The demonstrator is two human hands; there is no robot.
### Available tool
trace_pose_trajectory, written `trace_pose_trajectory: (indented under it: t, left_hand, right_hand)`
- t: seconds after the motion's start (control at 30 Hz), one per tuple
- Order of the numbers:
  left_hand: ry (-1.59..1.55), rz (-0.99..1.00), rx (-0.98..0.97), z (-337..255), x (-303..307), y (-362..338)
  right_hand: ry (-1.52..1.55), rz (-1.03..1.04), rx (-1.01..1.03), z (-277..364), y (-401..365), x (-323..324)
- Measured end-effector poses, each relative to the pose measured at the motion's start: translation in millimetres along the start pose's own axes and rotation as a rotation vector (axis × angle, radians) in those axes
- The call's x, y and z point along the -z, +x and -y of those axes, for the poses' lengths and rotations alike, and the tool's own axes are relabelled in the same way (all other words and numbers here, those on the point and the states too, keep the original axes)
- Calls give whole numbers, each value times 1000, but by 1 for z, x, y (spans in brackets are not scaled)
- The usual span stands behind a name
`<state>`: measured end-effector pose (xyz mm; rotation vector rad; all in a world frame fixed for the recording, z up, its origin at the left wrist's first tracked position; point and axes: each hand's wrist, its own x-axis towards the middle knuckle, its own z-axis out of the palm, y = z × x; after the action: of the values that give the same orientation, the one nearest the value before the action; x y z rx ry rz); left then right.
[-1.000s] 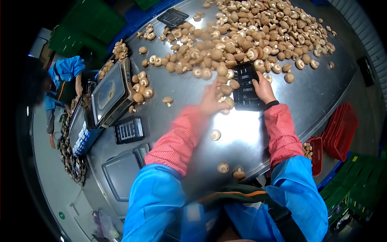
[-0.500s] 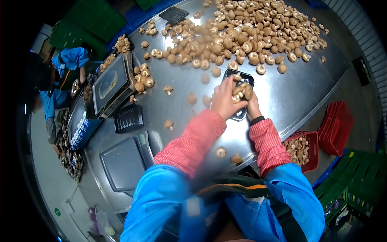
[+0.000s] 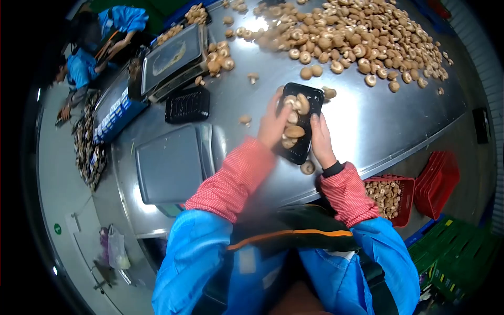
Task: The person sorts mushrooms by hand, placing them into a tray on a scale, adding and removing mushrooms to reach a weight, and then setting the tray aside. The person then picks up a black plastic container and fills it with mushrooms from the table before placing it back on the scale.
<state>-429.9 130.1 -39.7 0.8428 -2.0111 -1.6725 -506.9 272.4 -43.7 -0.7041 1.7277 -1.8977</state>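
Observation:
A black plastic tray (image 3: pixel 301 151) is held at a tilt between my two hands over the steel table. Several brown mushrooms (image 3: pixel 295 131) lie inside it, mostly along its left half. My left hand (image 3: pixel 271 126) is closed around the tray's left side, with fingertips by the mushrooms. On the opposite side, my right hand (image 3: pixel 322 140) grips the edge, thumb on the rim and the other fingers mostly hidden. One loose mushroom (image 3: pixel 307 167) lies just below the tray, and another mushroom (image 3: pixel 329 93) sits by its upper right corner.
A large mushroom heap (image 3: pixel 362 39) covers the far side of the steel table (image 3: pixel 362 126). To the left are an empty black tray (image 3: pixel 187 105), a grey scale (image 3: pixel 170 163) and another scale (image 3: pixel 173 58). Red crates (image 3: pixel 438 184) stand lower right. A co-worker (image 3: pixel 81 68) works at far left.
The tray has moved slightly left and toward me, and it is tilted. Mushrooms that were in my hands now lie in the tray, and both hands have shifted to its sides.

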Motion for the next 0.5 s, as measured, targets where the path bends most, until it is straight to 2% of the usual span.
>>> trace_pose_trajectory:
  t: [0.03, 0.07, 0.13, 0.17, 0.2, 0.27, 0.33, 0.4, 0.43, 0.47, 0.5]
  left_hand:
    - [-98, 11, 49, 0, 12, -3]
    - [-198, 25, 98, -1, 25, -8]
    - [-182, 43, 222, -16, 57, -19]
    - [-201, 42, 183, -11, 74, -20]
    - [-218, 41, 142, -6, 92, -22]
    - [-167, 62, 127, -16, 133, -29]
    - [-131, 56, 90, -30, 169, -40]
    - [-70, 26, 66, -32, 204, -51]
    - [-10, 24, 134, -32, 222, -58]
    - [26, 10, 120, -17, 242, -60]
    - [46, -1, 142, -19, 253, -68]
  right_hand:
    - [-146, 11, -22, 1, -2, -6]
    - [-91, 142, -323, 9, -11, 7]
    - [-474, 227, -222, 44, -19, 13]
    - [-764, 142, -92, 41, -28, 17]
    - [-1052, 105, -69, 22, -38, 30]
    - [-1362, 220, -208, 7, -67, 46]
    - [-1332, 276, -237, 8, -103, 32]
    - [-1253, 296, -144, 3, -124, 7]
    - [-1215, 316, -146, -6, -126, -7]
    - [-1176, 334, -147, -15, -125, -22]
    - [-1181, 366, -75, -18, -120, -40]
